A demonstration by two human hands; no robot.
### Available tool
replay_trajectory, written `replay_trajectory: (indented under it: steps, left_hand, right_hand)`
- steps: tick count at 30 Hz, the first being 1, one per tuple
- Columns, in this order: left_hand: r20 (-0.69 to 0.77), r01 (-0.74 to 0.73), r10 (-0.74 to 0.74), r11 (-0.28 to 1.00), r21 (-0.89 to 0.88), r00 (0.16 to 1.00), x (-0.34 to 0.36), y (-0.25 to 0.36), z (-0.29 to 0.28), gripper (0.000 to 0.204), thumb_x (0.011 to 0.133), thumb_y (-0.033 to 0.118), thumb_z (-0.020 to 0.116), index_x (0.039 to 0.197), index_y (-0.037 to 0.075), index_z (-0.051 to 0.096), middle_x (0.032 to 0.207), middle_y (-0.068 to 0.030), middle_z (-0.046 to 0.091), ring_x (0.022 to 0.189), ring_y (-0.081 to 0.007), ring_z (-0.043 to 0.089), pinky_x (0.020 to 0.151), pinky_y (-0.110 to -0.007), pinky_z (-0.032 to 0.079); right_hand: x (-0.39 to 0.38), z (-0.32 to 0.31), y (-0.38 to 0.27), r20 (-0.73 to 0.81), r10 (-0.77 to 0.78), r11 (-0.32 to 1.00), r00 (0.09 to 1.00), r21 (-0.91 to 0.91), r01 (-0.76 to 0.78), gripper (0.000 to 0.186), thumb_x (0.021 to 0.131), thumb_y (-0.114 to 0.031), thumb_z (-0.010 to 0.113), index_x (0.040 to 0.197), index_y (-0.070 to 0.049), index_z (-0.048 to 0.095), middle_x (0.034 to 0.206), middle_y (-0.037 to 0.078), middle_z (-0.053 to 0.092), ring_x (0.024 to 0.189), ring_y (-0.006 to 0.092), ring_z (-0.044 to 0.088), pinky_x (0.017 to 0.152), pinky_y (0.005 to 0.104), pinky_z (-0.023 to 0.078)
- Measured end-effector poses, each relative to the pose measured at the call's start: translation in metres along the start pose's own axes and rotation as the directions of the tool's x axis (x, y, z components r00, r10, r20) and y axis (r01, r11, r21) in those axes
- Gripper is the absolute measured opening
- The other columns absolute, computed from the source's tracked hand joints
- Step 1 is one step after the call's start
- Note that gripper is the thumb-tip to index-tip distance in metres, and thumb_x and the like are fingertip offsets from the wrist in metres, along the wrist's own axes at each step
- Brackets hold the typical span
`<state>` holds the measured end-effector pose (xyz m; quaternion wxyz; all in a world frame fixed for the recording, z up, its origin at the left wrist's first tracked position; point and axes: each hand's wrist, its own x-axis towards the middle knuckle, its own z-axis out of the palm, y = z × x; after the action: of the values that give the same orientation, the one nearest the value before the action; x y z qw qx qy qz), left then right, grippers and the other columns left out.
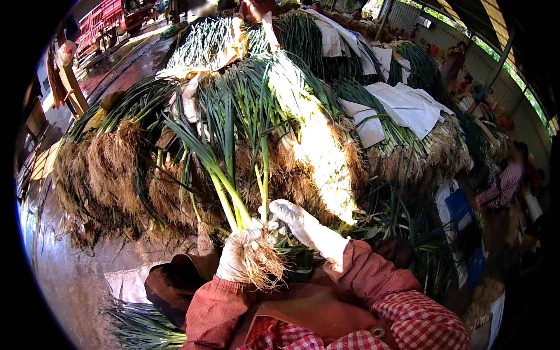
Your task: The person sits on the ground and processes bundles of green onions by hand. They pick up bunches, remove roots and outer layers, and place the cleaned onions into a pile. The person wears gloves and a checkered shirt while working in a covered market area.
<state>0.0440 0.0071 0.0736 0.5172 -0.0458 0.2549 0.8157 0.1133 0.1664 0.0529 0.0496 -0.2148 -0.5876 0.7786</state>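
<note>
White work gloves cover both of my hands. My left hand (238,255) is wrapped round the lower ends of a few leeks (226,195), whose long green leaves rise up and to the left. A tuft of pale brown roots (263,262) hangs out beside that glove. Just right of it, my right hand (290,217) is closed with its fingertips at the base of an upright leek stalk (265,175). The glove partly hides the exact grip. Behind the hands lies a big heap of leeks (125,154), roots facing me and leaves pointing away.
White sheets (402,105) lie over parts of the heap. Loose green leaves (408,216) cover the ground at right. More leeks (146,324) lie at lower left on the wet floor (87,280). A person (504,184) sits at far right. A red truck (102,26) stands far left.
</note>
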Motion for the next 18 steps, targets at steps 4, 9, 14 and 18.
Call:
replay_trajectory:
  steps: [4,9,14,18]
  left_hand:
    - [0.069,0.103,-0.1,0.994,-0.032,0.993,-0.011,-0.012,0.002,0.028,0.076,0.01,0.061,0.1,-0.005,0.057,0.088,-0.0154,0.063,0.071,-0.0265,0.064,0.063,-0.035,0.055]
    - [-0.084,0.174,-0.173,0.985,0.007,0.981,0.003,-0.024,-0.032,0.021,0.077,0.01,0.062,0.093,-0.004,0.057,0.078,-0.0109,0.061,0.065,-0.0228,0.061,0.059,-0.032,0.052]
    - [-0.2,0.085,-0.069,0.994,0.075,0.977,0.009,-0.028,-0.044,0.016,0.077,0.004,0.062,0.09,-0.003,0.057,0.075,-0.0083,0.058,0.062,-0.0207,0.058,0.056,-0.03,0.051]
    - [-0.09,0.123,-0.115,0.988,0.09,0.989,0.002,-0.022,-0.048,0.017,0.081,0.009,0.06,0.092,-0.003,0.056,0.079,-0.011,0.06,0.065,-0.0225,0.06,0.058,-0.033,0.053]
  right_hand:
    - [-0.018,0.007,-0.011,0.15,0.053,0.995,0.987,0.073,-0.065,0.021,0.087,-0.024,0.064,0.093,-0.004,0.062,0.075,-0.004,0.056,0.066,0.0057,0.047,0.06,0.0216,0.038]
    - [-0.023,0.007,0.011,-0.049,-0.074,0.912,0.996,-0.407,0.048,0.022,0.083,-0.023,0.065,0.077,-0.001,0.062,0.064,0.003,0.054,0.059,0.0117,0.05,0.054,0.0282,0.039]
    - [-0.037,0.006,0.041,0.113,-0.443,0.551,0.889,-0.748,0.37,0.009,0.081,-0.011,0.063,0.083,-0.002,0.063,0.073,0.012,0.061,0.061,0.0251,0.058,0.058,0.0334,0.047]
    - [-0.036,-0.017,0.046,0.055,-0.18,0.946,0.982,-0.264,0.188,0.022,0.093,-0.024,0.053,0.09,-0.005,0.062,0.078,0.001,0.061,0.064,0.0139,0.059,0.061,0.0285,0.047]
